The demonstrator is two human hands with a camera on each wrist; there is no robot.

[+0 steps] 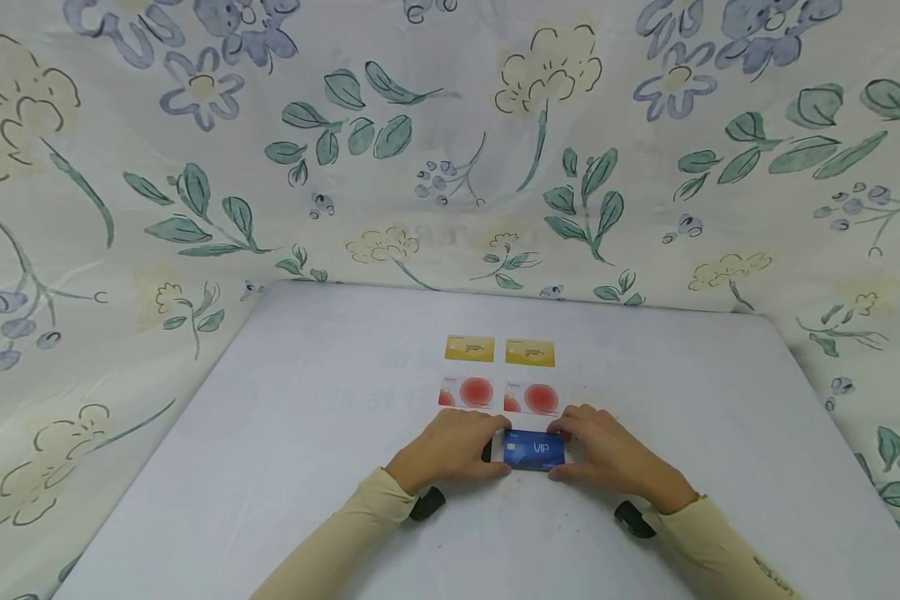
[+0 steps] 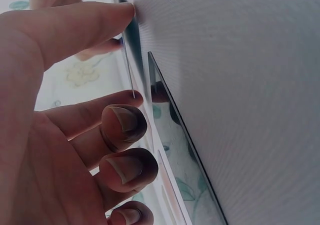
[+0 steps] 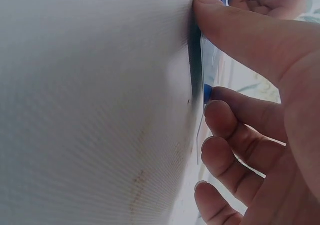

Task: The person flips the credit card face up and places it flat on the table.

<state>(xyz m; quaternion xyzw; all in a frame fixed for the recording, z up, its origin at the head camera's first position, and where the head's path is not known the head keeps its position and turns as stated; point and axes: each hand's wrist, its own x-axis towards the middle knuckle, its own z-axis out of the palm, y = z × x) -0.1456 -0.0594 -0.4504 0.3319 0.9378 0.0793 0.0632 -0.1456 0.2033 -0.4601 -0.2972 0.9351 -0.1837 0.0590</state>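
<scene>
A blue card marked VIP (image 1: 534, 450) is between my two hands, low in the group of cards in the head view. My left hand (image 1: 453, 446) pinches its left end, thumb at the near edge and index finger at the far edge. My right hand (image 1: 611, 454) pinches the right end in the same way. The left wrist view shows a dark glossy card (image 2: 182, 150) beside the left fingers, reflecting the surroundings; in the head view that hand mostly hides it. Seen edge-on in the right wrist view, the blue card (image 3: 208, 92) stands slightly off the table near the fingertips.
Beyond the hands lie two red-and-white cards (image 1: 532, 397) side by side. Farther back are two gold cards (image 1: 470, 348). They rest on a white table (image 1: 307, 375), with flower-patterned cloth (image 1: 450, 167) behind and at the sides. Black devices (image 1: 634, 519) sit at both wrists.
</scene>
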